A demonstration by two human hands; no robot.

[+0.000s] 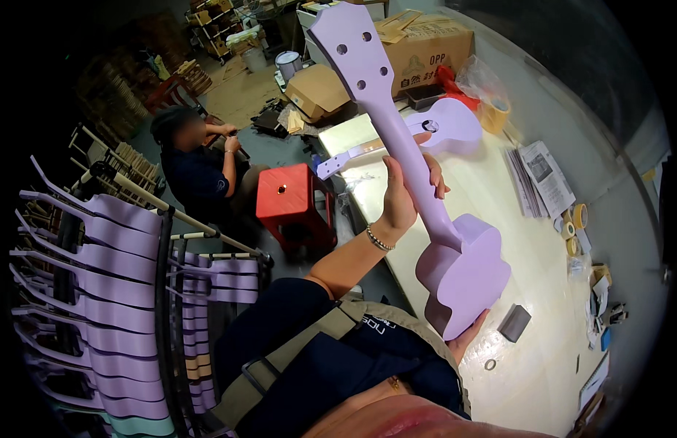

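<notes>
A lilac ukulele body with neck and headstock is tilted up in front of me, its back toward me and its headstock pointing up and away. Four-finger grip aside, my left hand is closed round the neck, thumb on the near side and fingertips showing beyond it. At the lower end of the body, my right hand holds the edge, most of its fingers hidden behind the instrument. Another lilac ukulele lies on the pale table beyond, its soundhole facing up.
A dark grey block and a small ring lie near the ukulele. Printed sheets and tape rolls line the right side. Left stand a red stool, a seated person and a rack of lilac ukuleles.
</notes>
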